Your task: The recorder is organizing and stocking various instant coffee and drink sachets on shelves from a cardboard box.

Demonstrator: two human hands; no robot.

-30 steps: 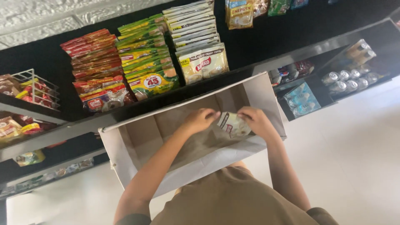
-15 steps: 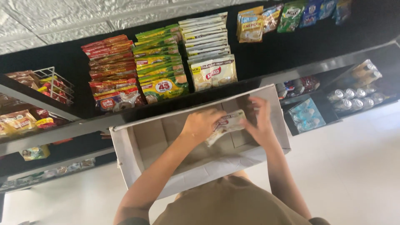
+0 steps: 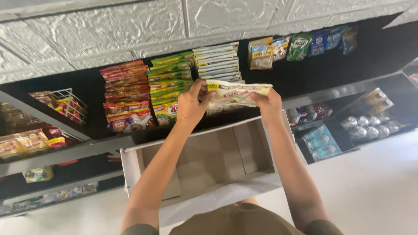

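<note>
Two hands [image 3: 230,102] gripping pale packets [image 3: 237,93], maybe several, above open carton [image 3: 209,165]

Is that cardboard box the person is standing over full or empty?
Empty, as far as it shows: the cardboard box is open on top and only bare inner walls and floor are visible. Both hands hold a pale packet above it.

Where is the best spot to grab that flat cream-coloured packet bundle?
By its two short ends, one from each side. The flat cream-coloured packet bundle is wide, thin and floppy, lying level above the open cardboard box. The left hand and right hand pinch those ends, which probably keeps it from sagging.
</note>
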